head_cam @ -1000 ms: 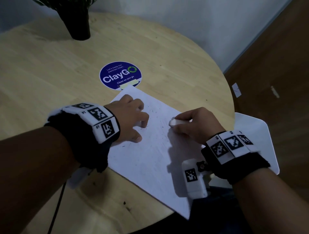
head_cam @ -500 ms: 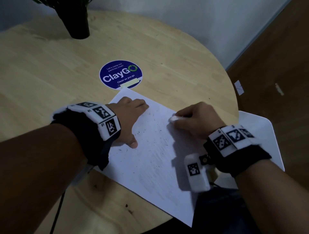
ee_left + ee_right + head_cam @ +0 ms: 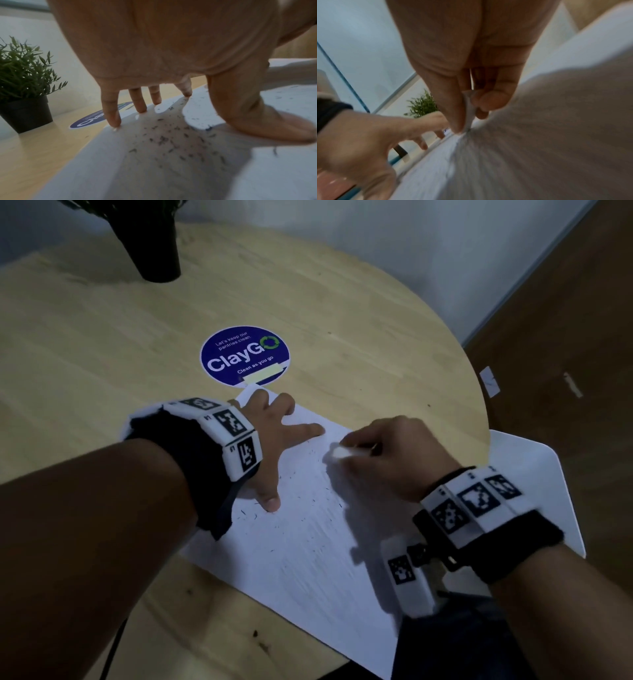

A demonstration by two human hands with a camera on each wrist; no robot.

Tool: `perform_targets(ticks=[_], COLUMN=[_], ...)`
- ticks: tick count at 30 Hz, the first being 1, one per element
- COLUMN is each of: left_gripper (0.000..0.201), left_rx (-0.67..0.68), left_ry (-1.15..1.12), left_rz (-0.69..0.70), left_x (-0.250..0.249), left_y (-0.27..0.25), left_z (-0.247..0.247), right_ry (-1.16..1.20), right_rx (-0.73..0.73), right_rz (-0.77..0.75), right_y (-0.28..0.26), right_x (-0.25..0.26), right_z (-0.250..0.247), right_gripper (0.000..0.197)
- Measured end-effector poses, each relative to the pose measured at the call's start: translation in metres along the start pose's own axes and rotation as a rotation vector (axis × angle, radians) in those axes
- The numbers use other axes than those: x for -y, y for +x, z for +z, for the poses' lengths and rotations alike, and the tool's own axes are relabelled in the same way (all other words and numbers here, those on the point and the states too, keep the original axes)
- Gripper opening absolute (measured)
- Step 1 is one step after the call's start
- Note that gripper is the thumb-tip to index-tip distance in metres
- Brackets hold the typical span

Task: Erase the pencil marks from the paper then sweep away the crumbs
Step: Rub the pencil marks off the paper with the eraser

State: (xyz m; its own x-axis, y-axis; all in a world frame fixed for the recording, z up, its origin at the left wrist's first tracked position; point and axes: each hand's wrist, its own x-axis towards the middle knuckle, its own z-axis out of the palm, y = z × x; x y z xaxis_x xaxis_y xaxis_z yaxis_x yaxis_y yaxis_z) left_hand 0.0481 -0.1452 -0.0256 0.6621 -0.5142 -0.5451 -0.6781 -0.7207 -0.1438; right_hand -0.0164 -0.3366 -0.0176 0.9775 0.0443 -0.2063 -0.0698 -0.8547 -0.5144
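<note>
Pinched between thumb and curled fingers of the right hand (image 3: 394,453), a small white block eraser (image 3: 340,453) meets the white paper sheet (image 3: 308,559) at its tip, low angle, presumably for rubbing pressure. Left hand (image 3: 270,436) lies splayed, fingers straight, fingertips (image 3: 113,121) and thumb pressed on the sheet's 10 o'clock corner; judged purpose: pinning the paper against the strokes. Dark eraser crumbs (image 3: 164,139) are scattered under and around that palm, not yet swept. Remaining pencil marks cannot be told from blur.

Surface: round pale wooden table (image 3: 102,337). Blue round "ClayGo" sticker (image 3: 245,356) at 12 o'clock of the sheet; black-potted green plant (image 3: 22,83) at 11 o'clock. White wall behind, brown floor at 3 o'clock.
</note>
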Motion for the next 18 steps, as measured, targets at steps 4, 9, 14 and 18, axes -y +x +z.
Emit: perform_targets(ticks=[4, 9, 14, 18], left_gripper=[0.123, 0.127, 0.124, 0.128], left_rx=[0.029, 0.038, 0.007, 0.007], left_ry=[0.037, 0.058, -0.011, -0.01], left_rz=[-0.035, -0.031, -0.018, -0.011], left_x=[-0.002, -0.003, 0.0, 0.001], left_y=[0.0, 0.006, 0.005, 0.006], left_z=[-0.008, -0.012, -0.008, -0.007], right_ry=[0.047, -0.057, -0.004, -0.058], right_rx=[-0.075, 0.062, -0.051, 0.067], right_rz=[0.096, 0.006, 0.112, 0.021], right_y=[0.012, 0.009, 0.017, 0.012], right_x=[-0.005, 0.007, -0.002, 0.011], right_z=[-0.002, 0.011, -0.002, 0.008], right_gripper=[0.013, 0.025, 0.017, 0.021])
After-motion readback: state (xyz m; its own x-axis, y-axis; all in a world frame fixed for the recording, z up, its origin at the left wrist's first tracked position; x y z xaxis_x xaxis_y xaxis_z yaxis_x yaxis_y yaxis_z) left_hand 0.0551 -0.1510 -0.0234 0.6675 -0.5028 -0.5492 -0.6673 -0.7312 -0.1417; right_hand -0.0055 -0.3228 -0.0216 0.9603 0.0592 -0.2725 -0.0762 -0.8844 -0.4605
